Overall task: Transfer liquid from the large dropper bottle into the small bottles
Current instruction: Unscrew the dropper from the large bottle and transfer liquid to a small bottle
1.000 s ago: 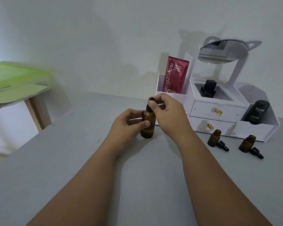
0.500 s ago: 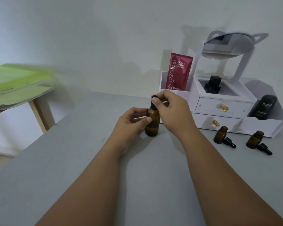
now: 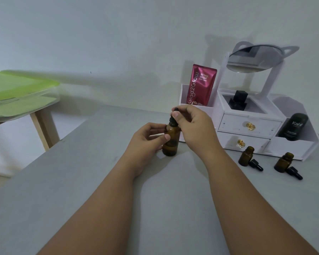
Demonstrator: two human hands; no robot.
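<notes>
**Inspector:** Where is the large dropper bottle found?

**Recorder:** The large dropper bottle [image 3: 170, 142] is recorded upright on the grey table [image 3: 155, 208], just in front of the left end of the white organiser [image 3: 234, 124]. Its amber body is gripped by the left hand [image 3: 147, 138], with the thumb across the near side and the fingers curled behind.

**Inspector:** And the right hand?

**Recorder:** The right hand [image 3: 193, 126] is held over the bottle's neck. The black dropper cap [image 3: 173, 120] is pinched at its bulb between the thumb and fingertips. Whether the cap is screwed down or loose cannot be told.

**Inspector:** The receiving vessels?

**Recorder:** Two small bottles [image 3: 245, 156] are noted, uncapped and upright, in front of the organiser's lower drawer and right compartment. The other small bottle [image 3: 283, 162] stands further right. A loose dropper [image 3: 256, 164] is laid just beside each, touching or nearly so.

**Inspector:** Contents of the organiser?

**Recorder:** A red sachet [image 3: 201, 85] is stood in its left compartment, a black bottle [image 3: 238, 101] in the centre well, and a black tube [image 3: 294, 127] is leaned in the right compartment. A mirror [image 3: 254, 58] is mounted above, tilted face down.
</notes>
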